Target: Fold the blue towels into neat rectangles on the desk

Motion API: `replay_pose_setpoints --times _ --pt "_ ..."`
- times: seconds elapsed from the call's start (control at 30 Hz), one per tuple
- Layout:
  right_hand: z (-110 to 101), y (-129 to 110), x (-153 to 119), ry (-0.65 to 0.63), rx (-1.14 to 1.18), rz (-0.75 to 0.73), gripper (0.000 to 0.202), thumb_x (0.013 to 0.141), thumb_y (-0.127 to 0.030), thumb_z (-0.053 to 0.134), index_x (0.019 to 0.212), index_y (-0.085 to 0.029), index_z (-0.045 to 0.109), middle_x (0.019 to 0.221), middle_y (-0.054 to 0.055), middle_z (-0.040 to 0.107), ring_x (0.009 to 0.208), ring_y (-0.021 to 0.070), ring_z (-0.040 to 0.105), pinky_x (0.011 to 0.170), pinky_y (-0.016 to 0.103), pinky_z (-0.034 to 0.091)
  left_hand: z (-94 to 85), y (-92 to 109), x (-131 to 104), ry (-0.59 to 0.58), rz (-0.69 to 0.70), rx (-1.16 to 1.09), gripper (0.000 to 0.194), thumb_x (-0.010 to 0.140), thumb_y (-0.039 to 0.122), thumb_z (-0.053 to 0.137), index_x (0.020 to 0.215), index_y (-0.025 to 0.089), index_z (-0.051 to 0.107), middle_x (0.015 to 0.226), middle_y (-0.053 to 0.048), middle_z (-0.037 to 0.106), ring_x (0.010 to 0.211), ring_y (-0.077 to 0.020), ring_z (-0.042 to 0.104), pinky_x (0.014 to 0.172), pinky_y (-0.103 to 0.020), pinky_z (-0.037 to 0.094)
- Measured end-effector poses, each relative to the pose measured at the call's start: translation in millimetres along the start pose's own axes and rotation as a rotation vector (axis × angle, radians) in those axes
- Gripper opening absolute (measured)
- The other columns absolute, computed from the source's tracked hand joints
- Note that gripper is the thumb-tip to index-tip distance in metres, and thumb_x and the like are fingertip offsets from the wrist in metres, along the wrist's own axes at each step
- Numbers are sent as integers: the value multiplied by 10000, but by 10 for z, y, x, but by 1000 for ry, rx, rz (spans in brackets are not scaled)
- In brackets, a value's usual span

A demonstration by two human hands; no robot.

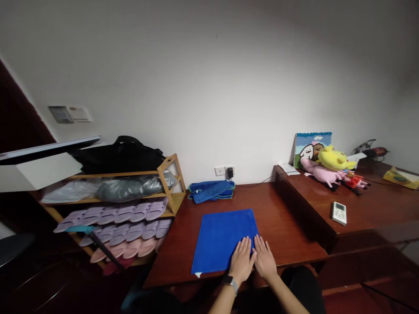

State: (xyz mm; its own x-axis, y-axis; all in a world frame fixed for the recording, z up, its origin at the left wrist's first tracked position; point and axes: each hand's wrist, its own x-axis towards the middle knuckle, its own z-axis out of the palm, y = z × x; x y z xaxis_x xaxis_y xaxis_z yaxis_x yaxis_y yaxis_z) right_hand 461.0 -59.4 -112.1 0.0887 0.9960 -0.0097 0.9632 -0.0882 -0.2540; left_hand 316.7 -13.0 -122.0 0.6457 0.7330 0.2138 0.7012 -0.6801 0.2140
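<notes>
A blue cloth (219, 240) lies spread flat on the brown wooden table (278, 222), with a small white tag at its near left corner. My left hand (242, 261), with a watch on the wrist, rests flat on the cloth's near right part, fingers stretched forward. Beside it my right hand (264, 258) lies flat at the cloth's right edge, fingers extended. The thumbs are close together. Neither hand grips anything. Farther back, near the wall, sits a heap of folded blue cloths (212, 191) with green edging.
To the left stands a wooden rack (176, 205) with slippers, bags and a black bag (122, 156). On the higher surface at right are plush toys (335, 159), a picture and a white remote (339, 213). A black plug (230, 172) sits in the wall socket.
</notes>
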Motion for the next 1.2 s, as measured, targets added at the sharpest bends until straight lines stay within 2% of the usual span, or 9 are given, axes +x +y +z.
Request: replay_pose_setpoints --times 0.03,0.1,0.37,0.5,0.77,0.9,0.97,1.07,1.2 --pt "-3 0 -2 0 0 -5 638 1049 -364 191 1632 -118 275 1706 45 179 1599 225 136 1314 436 121 27 6 0 -7 -5 0 672 1075 537 199 1616 165 347 1662 -100 376 1551 -240 334 1281 -475 316" --pt "5 -3 1 16 7 10 644 1054 -373 173 1629 -100 273 1702 53 186 1597 228 154 1314 439 131 31 -117 -83 -14 -34 17 678 1073 548 209 1619 167 338 1669 -95 358 1556 -244 321 1286 -479 306" --pt "152 29 37 80 27 49 660 1056 -412 173 1629 -101 278 1695 58 237 1585 223 216 1307 432 162 -241 -1262 -944 68 -359 211 679 1066 539 259 1602 139 375 1668 -108 346 1551 -257 325 1286 -483 290" --pt "201 57 44 91 7 42 662 1055 -417 174 1625 -102 295 1691 64 248 1581 231 231 1300 432 182 -242 -1512 -1199 133 -407 248 663 1064 514 271 1599 139 383 1665 -105 356 1547 -253 334 1272 -472 321" --pt "177 61 29 73 -10 49 652 1056 -404 176 1624 -107 298 1689 53 247 1577 223 240 1296 427 202 -199 -1545 -1211 154 -402 221 667 1063 516 256 1589 133 403 1662 -105 364 1543 -249 338 1272 -464 322" --pt "166 35 12 79 -1 60 644 1057 -387 178 1624 -105 291 1691 54 239 1581 226 224 1302 431 187 -259 -1621 -1234 134 -405 188 686 1058 543 265 1592 133 395 1660 -102 374 1535 -247 355 1266 -451 338" --pt "166 25 7 86 8 56 644 1059 -388 177 1624 -99 283 1691 54 233 1582 226 220 1306 430 180 -314 -1581 -1181 156 -401 184 674 1060 530 270 1593 137 393 1659 -104 377 1534 -249 359 1267 -457 338" --pt "163 19 0 101 22 48 643 1063 -397 175 1622 -103 291 1688 55 244 1579 226 231 1305 424 187 -358 -1289 -927 182 -326 155 640 1076 491 249 1599 149 383 1662 -94 378 1544 -237 340 1274 -460 327" --pt "141 30 -10 113 19 33 639 1064 -393 176 1617 -99 304 1684 67 251 1578 235 234 1303 434 194 -211 -559 -354 99 -78 56 600 1087 468 228 1619 217 345 1661 -56 390 1540 -215 355 1269 -446 337"
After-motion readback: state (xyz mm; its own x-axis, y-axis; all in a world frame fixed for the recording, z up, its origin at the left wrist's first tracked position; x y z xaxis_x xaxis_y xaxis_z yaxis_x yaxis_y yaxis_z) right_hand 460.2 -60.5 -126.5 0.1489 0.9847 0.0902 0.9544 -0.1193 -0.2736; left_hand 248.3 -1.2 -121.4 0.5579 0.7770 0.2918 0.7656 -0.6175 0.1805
